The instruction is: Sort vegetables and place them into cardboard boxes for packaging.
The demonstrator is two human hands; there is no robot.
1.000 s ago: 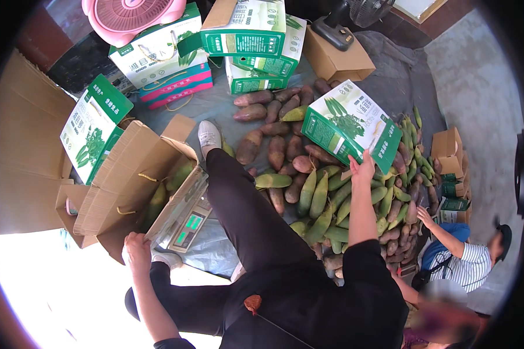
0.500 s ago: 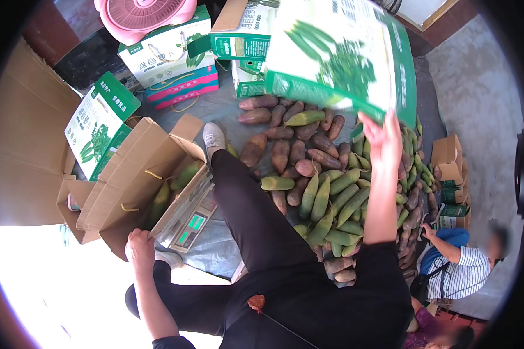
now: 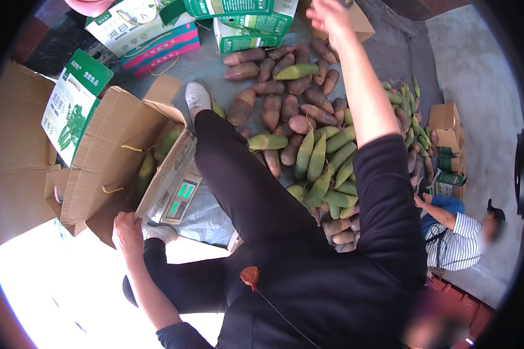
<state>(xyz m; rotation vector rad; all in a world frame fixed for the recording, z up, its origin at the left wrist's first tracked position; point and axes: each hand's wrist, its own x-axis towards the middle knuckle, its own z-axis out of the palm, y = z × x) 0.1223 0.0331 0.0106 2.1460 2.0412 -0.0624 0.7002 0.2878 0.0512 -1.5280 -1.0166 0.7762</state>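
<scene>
My left hand (image 3: 128, 234) grips the near corner of an open cardboard box (image 3: 102, 157). Green radishes (image 3: 145, 174) lie inside it, and yellow cord loops hang on its wall. The box is on a scale with a lit green display (image 3: 181, 199). At the top of the view, my right hand (image 3: 330, 20) reaches far forward with its fingers apart. It is beside a brown cardboard box (image 3: 358, 22), and I see nothing held in it. Between my arms spreads a pile of green radishes (image 3: 315, 160) and purplish-brown roots (image 3: 271, 110).
White-and-green cartons (image 3: 247, 41) stand at the back, beside a pink-and-blue box (image 3: 163, 49). Another green-topped carton (image 3: 73, 110) is behind the open box. Right of the pile, a person in a striped shirt (image 3: 457, 238) sits near small cartons (image 3: 445, 125); another person is below.
My right hand has moved up and forward. The white-and-green carton it held is no longer in it. The view has shifted, while my left hand stays on the box.
</scene>
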